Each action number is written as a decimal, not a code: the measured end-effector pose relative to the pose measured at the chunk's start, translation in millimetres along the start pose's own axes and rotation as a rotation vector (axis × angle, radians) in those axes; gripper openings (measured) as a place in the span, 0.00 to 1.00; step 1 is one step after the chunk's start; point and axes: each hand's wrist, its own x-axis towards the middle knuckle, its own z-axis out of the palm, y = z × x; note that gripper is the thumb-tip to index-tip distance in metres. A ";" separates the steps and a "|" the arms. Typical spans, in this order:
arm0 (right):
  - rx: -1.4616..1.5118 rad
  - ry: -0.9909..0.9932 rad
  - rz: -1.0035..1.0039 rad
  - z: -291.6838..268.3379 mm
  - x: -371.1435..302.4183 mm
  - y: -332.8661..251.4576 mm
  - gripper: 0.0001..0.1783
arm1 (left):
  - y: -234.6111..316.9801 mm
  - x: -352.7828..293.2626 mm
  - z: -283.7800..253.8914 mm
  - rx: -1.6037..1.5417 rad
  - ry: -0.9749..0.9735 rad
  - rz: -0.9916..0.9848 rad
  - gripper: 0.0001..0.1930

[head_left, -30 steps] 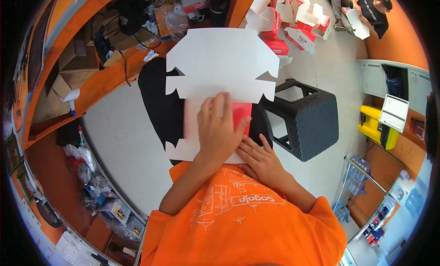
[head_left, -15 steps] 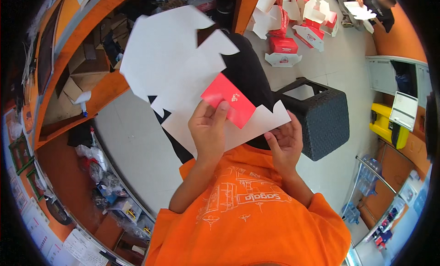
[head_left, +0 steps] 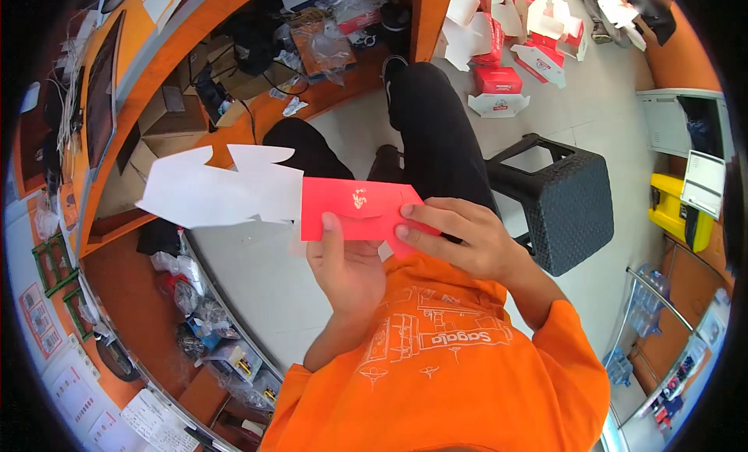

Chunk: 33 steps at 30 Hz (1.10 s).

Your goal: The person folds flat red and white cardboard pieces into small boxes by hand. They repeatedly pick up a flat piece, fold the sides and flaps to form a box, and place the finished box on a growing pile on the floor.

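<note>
A cut-out cardboard box blank (head_left: 234, 187), white on one side and red on the other, is held level above my lap. Its white, notched flap reaches out to the left, while the red panel with a small pale print lies between my hands. My left hand (head_left: 347, 269) grips the lower edge, thumb on the red face and fingers behind it. At the right end of the red panel, my right hand (head_left: 463, 238) closes on the card, with fingers laid over the red face. Part of the blank behind my hands is hidden.
Folded red and white boxes (head_left: 499, 90) lie on the floor at the far right. A black stool (head_left: 573, 206) stands right of my legs. On the left are an orange desk (head_left: 319, 101) and a shelf of plastic-wrapped items (head_left: 187, 296). Another person (head_left: 604, 12) is at the top right.
The blank has turned and folded, so its red side now faces up between my hands and the white flap points left. My right hand has moved onto the red panel.
</note>
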 end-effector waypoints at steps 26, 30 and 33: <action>0.180 0.410 -0.354 6.7 64.1 -32.8 0.18 | -27.1 -9.7 -10.0 0.476 -0.127 0.384 0.18; 0.095 0.362 -0.390 17.4 65.2 -39.4 0.10 | -24.4 -10.7 -11.9 0.451 -0.136 0.383 0.19; 0.020 0.360 -0.384 19.5 59.9 -31.0 0.11 | -21.1 -9.6 -13.9 0.454 -0.136 0.390 0.20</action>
